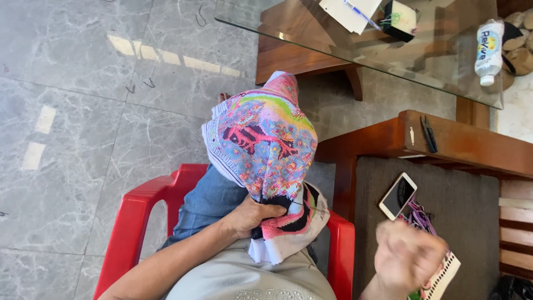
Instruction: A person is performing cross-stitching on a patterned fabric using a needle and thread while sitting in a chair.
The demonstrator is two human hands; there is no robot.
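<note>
A: Item one, the embroidered cloth (pixel 264 150)?
B: Multicoloured cross-stitch, draped over the raised knee. The left hand (pixel 250 215) has its grip closed on the bunched lower part; most of the cloth stands above and beyond that grip.

A: The right hand (pixel 408 256)?
B: Blurred, raised over the cushioned bench (pixel 444 194). Its grip cannot be told. Purple threads (pixel 419 218) lie just beside it, and a phone (pixel 397 195) is near.

A: Edges and room?
B: The red plastic chair (pixel 139 211) has arms on both sides of the lap. Open floor on the left; the bench's wooden arm (pixel 461 141) close on the right.

A: Surface and room?
B: Grey marble floor (pixel 83 111). Glass-topped desk (pixel 355 44) ahead, bearing a water bottle (pixel 488 50), papers (pixel 350 11) and a small box (pixel 401 19).
</note>
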